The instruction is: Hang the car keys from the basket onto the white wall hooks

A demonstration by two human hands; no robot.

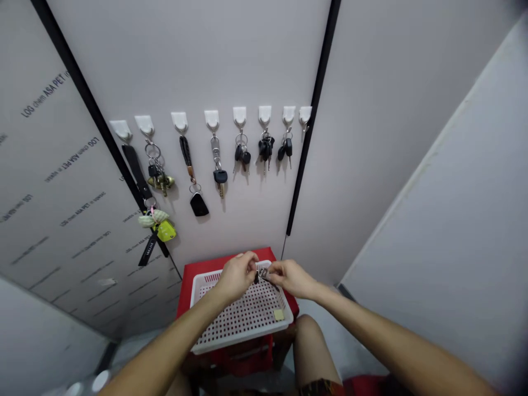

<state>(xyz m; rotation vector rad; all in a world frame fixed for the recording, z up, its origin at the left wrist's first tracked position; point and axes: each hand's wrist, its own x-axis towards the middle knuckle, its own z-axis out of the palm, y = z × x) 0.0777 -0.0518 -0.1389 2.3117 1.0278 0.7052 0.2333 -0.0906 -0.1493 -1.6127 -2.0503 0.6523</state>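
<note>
My left hand (241,275) and my right hand (291,278) are close together above the far right part of a white perforated basket (241,334). Between them is a small bunch of keys (263,273) with a silvery metal piece and dark parts. My right finger and thumb pinch the metal piece. The left fingertips are closed at the dark part on the other side; exactly what they grip is too small to make out. A pale yellow square (279,314) lies in the basket's near right corner.
The basket stands on a red-covered stool (187,280) against the wall. A row of several white hooks (212,119) is on the wall, most bearing keys, among them a key bunch with a yellow-green tag (165,231). Black strips (315,110) edge the panel. My knee (315,346) is at the right.
</note>
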